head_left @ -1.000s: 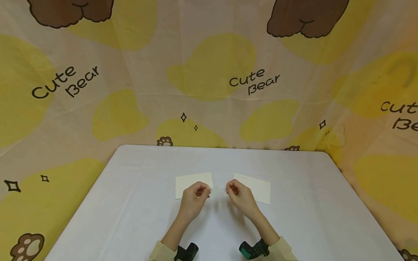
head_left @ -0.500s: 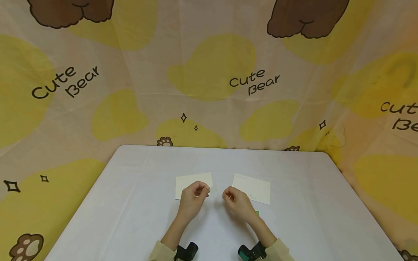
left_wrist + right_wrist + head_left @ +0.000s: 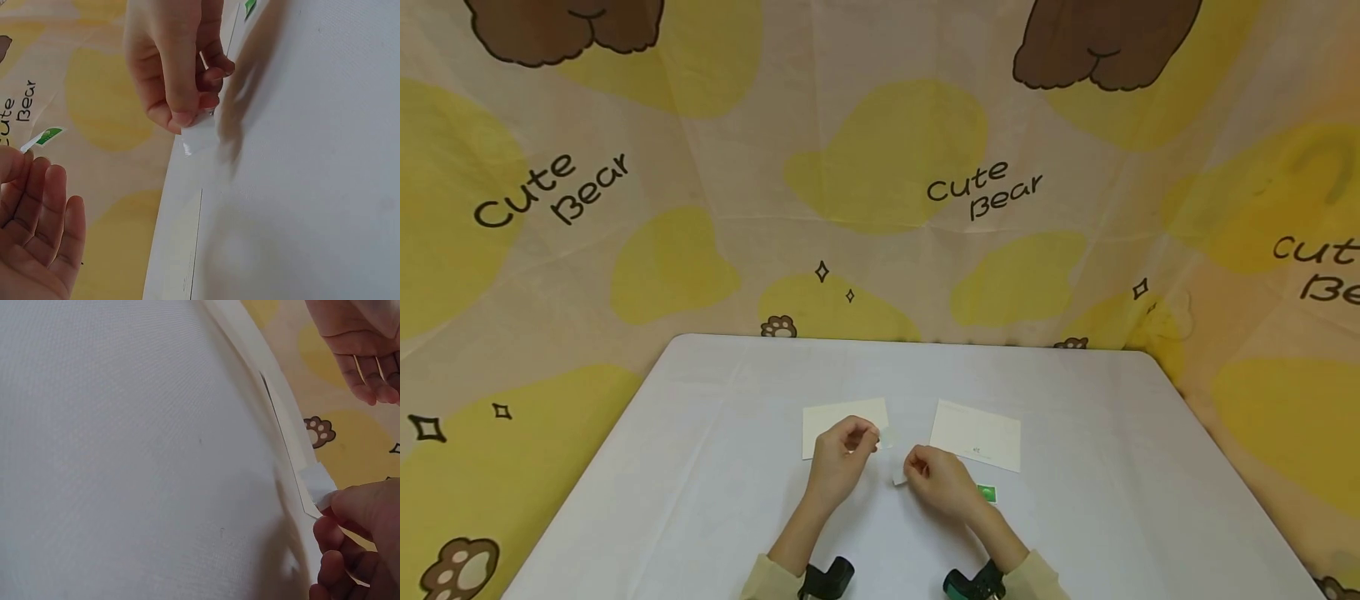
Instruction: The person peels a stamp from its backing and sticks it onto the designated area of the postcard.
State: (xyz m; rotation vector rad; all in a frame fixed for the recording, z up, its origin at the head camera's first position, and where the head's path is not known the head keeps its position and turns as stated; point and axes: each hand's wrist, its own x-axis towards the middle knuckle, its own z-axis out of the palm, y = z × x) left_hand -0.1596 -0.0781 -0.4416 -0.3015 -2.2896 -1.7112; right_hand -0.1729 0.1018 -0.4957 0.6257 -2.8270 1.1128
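Observation:
My left hand (image 3: 838, 460) is over the near right part of a cream card (image 3: 827, 414). In the left wrist view its thumb and fingertips pinch a small green-and-white sticker (image 3: 50, 135) by one end. Opposite it, my right hand (image 3: 946, 482) is just above the table, short of a second cream card (image 3: 988, 433). Its thumb and forefinger pinch a small whitish, partly shiny piece of film or paper (image 3: 199, 134), which also shows in the right wrist view. A green rectangular sticker (image 3: 987, 493) lies on the table beside the right hand, partly hidden by it.
The white table (image 3: 730, 467) has rounded far corners and a patterned cloth (image 3: 880, 167) hanging behind it. Both cards lie flat near the table's middle, with a gap between them. A dark camera is strapped to each wrist.
My right hand has moved toward the body and slightly left, uncovering the right card and the green sticker. The whitish piece now shows below its fingertips. My left hand has hardly moved.

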